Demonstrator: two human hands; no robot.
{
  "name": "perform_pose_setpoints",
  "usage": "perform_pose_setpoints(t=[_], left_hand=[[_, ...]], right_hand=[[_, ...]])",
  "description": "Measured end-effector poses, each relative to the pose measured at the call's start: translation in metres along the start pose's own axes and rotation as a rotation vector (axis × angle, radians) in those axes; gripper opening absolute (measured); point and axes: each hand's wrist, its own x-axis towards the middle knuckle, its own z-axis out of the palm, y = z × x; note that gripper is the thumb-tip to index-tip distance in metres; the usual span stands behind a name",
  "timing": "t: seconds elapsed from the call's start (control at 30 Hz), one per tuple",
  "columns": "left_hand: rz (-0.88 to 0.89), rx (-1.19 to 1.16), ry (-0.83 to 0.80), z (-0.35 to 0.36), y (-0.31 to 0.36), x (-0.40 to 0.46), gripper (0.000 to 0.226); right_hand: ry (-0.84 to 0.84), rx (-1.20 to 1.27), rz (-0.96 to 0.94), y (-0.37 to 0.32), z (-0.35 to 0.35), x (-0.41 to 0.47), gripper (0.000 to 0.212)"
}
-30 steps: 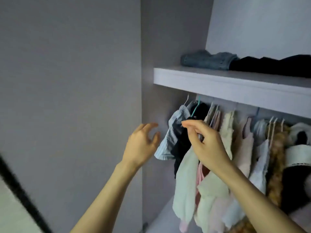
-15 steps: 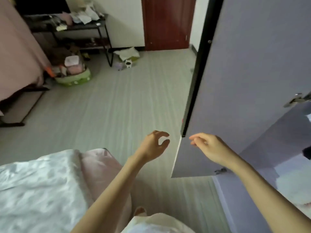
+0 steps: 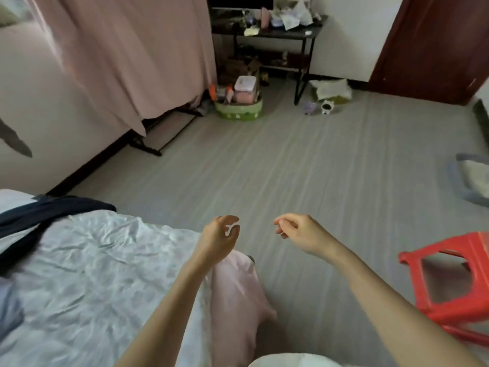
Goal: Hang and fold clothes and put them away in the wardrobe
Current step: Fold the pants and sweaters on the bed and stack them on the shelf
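Clothes for the task show only at the near left: a dark garment lies across the far edge of the bed, stretching from the left edge toward the bed's corner, on top of the pale crumpled sheet. We cannot tell what kind of garment it is. A grey piece sits at the far left edge of the bed, cut off by the frame.

Further back on the left, a pink curtain hangs down to the floor.

We hold both arms out over the floor, hands apart and level with each other. Our left hand hangs just past the bed's corner with fingers loosely curled and nothing in them. A pink cloth drapes down the bed's near corner below that wrist.

Beyond the hands, by the far wall, a green basket of odds and ends stands on the floor beside a dark desk piled with clutter.

Our right hand is likewise loosely curled and empty. To its right, a red stool stands at the near right, and a dark red door fills the far right corner.
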Motion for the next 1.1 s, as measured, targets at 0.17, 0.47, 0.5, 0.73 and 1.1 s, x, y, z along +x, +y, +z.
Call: perform_pose_setpoints(t=[0.17, 0.47, 0.5, 0.73, 1.1], left_hand=[[-0.063, -0.026, 0.046, -0.009, 0.009, 0.072, 0.028], [-0.196, -0.072, 0.272, -0.017, 0.044, 0.224, 0.03], [-0.194, -0.087, 0.284, -0.018, 0.052, 0.239, 0.031], [-0.307, -0.136, 0.468, -0.06, 0.033, 0.293, 0.031], [-0.555, -0.176, 0.762, -0.207, -0.127, 0.359, 0.029]], right_hand=[[-0.083, -0.016, -0.007, -0.007, -0.027, 0.091, 0.026], [-0.198, -0.13, -0.116, -0.034, -0.109, 0.266, 0.017], [-0.197, -0.15, -0.135, -0.042, -0.116, 0.286, 0.017], [-0.369, -0.224, -0.252, -0.119, -0.072, 0.397, 0.02], [-0.654, -0.395, -0.399, -0.252, 0.104, 0.54, 0.025]])
